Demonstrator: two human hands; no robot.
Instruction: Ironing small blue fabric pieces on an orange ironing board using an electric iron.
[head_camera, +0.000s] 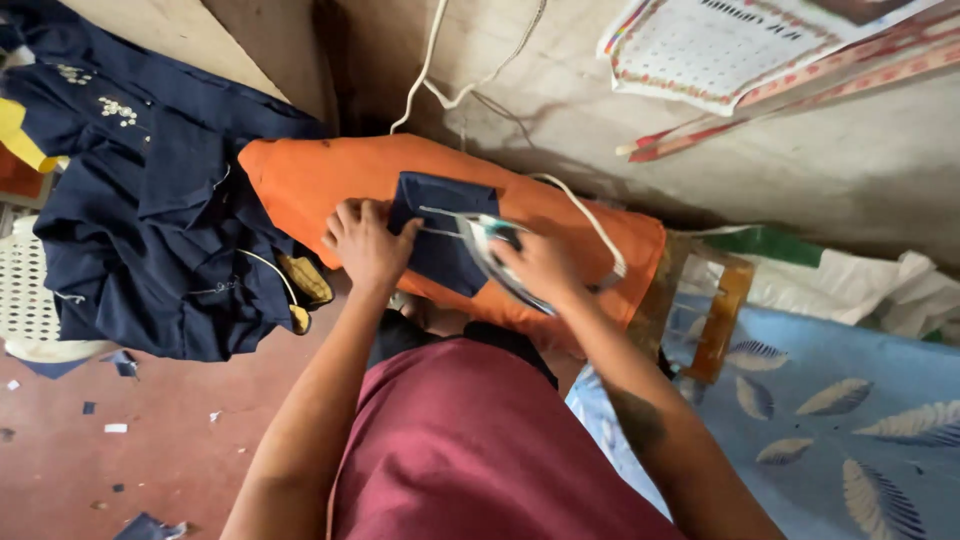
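I see the right hand (540, 262) clamped around the iron (492, 250), on the navy cloth (440, 235) atop the orange board (330, 175). Left hand (365, 245), fingers flat at nine o'clock, risks a burn (cord (585, 215) could snag).

Right hand (540, 262) covers most of the white-and-teal electric iron (490, 240); handle hidden, soleplate blurred, grip can't be judged beyond fingers wrapped over it. Small folded navy fabric piece (440, 235) partly under both the iron and the left hand (365, 245); its lower edge is hidden. Near edge of the orange padded ironing board (320, 180) blocked by forearms and the maroon garment (480, 450). White power cord (430, 60) runs out the top edge, plug unseen. Pile of navy blue garments (150, 220) cut by the left edge. Paper wall calendar (720, 50) cropped at top, print too small. Blue feather-print bedsheet (840, 420) cut at right and bottom.
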